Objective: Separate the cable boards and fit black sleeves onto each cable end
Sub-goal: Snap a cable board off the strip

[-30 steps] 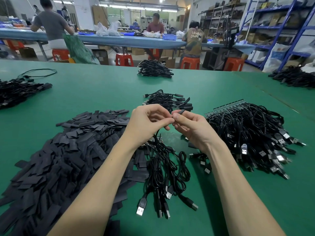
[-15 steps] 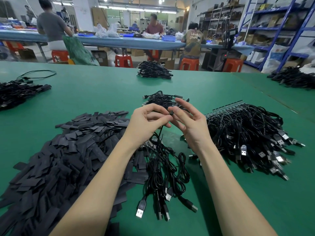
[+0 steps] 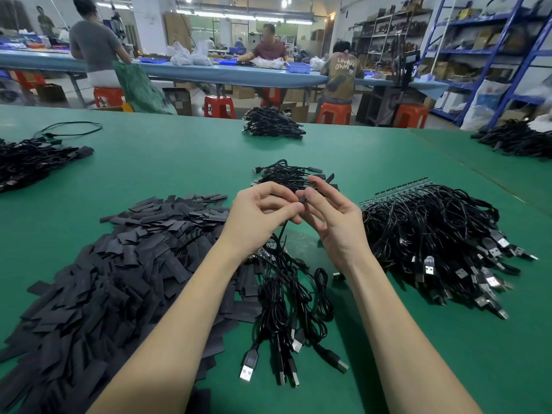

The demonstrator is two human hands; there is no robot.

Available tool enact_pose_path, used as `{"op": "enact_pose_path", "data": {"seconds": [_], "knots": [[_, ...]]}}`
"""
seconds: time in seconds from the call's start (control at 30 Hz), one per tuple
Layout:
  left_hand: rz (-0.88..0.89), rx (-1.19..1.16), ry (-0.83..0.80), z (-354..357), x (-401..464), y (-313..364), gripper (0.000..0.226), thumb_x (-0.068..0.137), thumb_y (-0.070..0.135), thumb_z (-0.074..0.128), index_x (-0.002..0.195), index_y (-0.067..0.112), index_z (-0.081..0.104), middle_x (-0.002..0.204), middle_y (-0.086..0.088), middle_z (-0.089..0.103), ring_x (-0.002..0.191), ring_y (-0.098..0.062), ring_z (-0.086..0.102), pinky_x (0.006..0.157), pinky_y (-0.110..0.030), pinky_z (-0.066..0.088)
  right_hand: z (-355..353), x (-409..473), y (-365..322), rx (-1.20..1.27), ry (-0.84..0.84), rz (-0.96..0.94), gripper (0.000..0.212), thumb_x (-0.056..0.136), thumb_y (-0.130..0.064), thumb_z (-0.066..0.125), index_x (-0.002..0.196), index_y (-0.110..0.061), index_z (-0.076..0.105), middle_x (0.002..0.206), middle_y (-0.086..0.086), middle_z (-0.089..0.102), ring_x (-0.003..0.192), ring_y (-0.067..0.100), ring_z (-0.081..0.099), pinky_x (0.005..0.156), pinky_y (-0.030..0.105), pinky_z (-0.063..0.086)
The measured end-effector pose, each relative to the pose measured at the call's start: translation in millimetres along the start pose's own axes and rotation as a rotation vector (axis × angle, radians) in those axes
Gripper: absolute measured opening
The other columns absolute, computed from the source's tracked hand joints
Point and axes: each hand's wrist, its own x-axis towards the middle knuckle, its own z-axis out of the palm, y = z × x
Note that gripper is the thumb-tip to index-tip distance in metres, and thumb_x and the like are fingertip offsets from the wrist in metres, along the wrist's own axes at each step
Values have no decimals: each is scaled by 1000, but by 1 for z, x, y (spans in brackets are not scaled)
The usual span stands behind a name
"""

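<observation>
Head view, hands: the left hand [image 3: 263,218] pinches a black cable [image 3: 282,234] just below its end, fingers curled round it. The right hand [image 3: 334,222] meets it, thumb and forefinger closed on a small black sleeve [image 3: 302,199] at that end, the other fingers spread loose.

Head view, task's thing: the cable end and sleeve are held above the green table [image 3: 167,162], centre of the scene; the cord trails down into a loose bunch of USB cables [image 3: 286,300] near the person.

Head view, supplies: a broad heap of flat black sleeves [image 3: 113,264] lies left and near. A large pile of cables on joined boards [image 3: 442,234] lies right. A small pile of sleeved cables [image 3: 291,176] sits just beyond the hands.

Head view, far: more cable bundles at the far left, far centre and far right of the table.

Handling: the sleeve looks light, thin and soft, likely to flatten or slip, so it is best pinched by its edges to keep the mouth open. The cord is limp; it is best gripped close to the tip so that the end stays steady. The small board at the tip is probably fragile.
</observation>
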Motion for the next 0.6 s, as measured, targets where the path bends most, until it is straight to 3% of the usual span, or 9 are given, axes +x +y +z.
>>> {"op": "enact_pose_path", "data": {"seconds": [0.1, 0.17, 0.23, 0.33, 0.4, 0.47, 0.6], "knots": [[10, 19, -2, 0, 2, -1, 11, 86, 14, 80, 88, 19, 70, 73, -5, 77, 73, -11, 74, 64, -10, 49, 1, 1, -4, -29, 6, -2, 30, 87, -8, 75, 116, -14, 73, 99, 15, 76, 89, 22, 73, 80, 28, 59], [0, 24, -3, 0, 5, -1, 17, 84, 19, 82, 94, 20, 69, 80, -3, 78, 79, -13, 75, 74, -18, 53, 3, 3, -8, -37, 20, -10, 29, 87, -7, 75, 116, -14, 73, 98, 12, 77, 88, 20, 73, 79, 27, 59], [-37, 86, -20, -2, 7, -3, 36, 76, 37, 84, 104, 26, 66, 91, 6, 78, 88, -9, 73, 85, -25, 54, 5, 5, -12, -8, 60, -25, 28, 88, -6, 75, 115, -15, 73, 95, 9, 77, 85, 19, 72, 77, 28, 59], [-162, 278, -89, -5, 5, -8, 59, 64, 53, 87, 113, 36, 58, 106, 14, 70, 97, -5, 68, 84, -22, 52, 4, 9, -17, 98, 149, -51, 28, 89, -4, 73, 115, -13, 70, 91, 9, 77, 77, 18, 70, 85, 33, 60], [-209, 375, -134, -1, 4, -14, 45, 73, 42, 88, 107, 35, 60, 105, 12, 68, 94, -7, 68, 84, -24, 55, 2, 10, -21, 131, 189, -71, 28, 90, -3, 72, 116, -12, 69, 88, 8, 76, 74, 18, 69, 88, 35, 60], [-174, 351, -92, 8, 2, -17, 27, 79, 26, 86, 96, 31, 65, 91, 9, 73, 81, -7, 70, 81, -22, 56, 0, 10, -25, 131, 219, -85, 28, 90, -3, 72, 116, -13, 68, 86, 8, 76, 76, 19, 69, 85, 34, 61], [-92, 290, 69, 20, 4, -14, 34, 82, 21, 83, 107, 25, 60, 84, 10, 74, 73, 0, 70, 69, -7, 49, -11, 11, -30, 122, 319, -113, 32, 93, -11, 71, 123, -17, 62, 92, 4, 75, 83, 21, 70, 86, 34, 60]]}}
